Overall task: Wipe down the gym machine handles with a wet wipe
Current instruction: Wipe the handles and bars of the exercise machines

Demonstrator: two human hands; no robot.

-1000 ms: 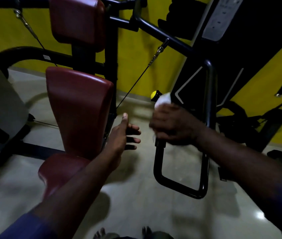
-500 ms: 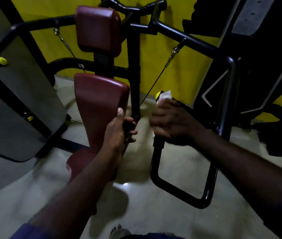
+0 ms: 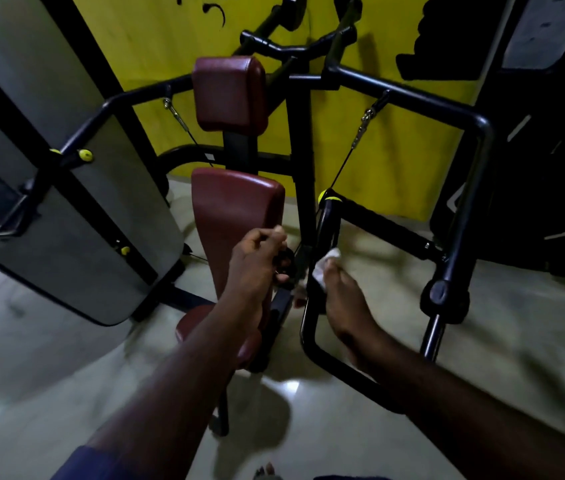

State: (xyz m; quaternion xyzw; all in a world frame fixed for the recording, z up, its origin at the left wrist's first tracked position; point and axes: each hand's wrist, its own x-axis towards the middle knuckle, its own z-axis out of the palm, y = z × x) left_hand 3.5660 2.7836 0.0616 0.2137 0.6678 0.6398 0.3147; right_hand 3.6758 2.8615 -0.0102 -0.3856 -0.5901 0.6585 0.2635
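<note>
A black gym machine handle [image 3: 326, 223] with a yellow end cap [image 3: 329, 196] stands upright at the centre. My right hand [image 3: 341, 296] wraps the white wet wipe [image 3: 324, 266] around this handle, below the cap. My left hand [image 3: 257, 261] grips the right edge of the dark red back pad [image 3: 236, 216], thumb on top and fingers curled behind it. The handle belongs to a black rectangular loop [image 3: 312, 344] that runs down towards the floor.
A red head pad [image 3: 228, 93] sits above the back pad, a red seat [image 3: 191, 327] below it. The machine's black arm [image 3: 461, 188] stands at right, a grey weight-stack cover [image 3: 66, 209] at left. Yellow wall behind, pale glossy floor below.
My right hand with the wipe slid down the handle from the yellow cap. My left hand went from hanging open to gripping the back pad's edge. The camera view shifted left.
</note>
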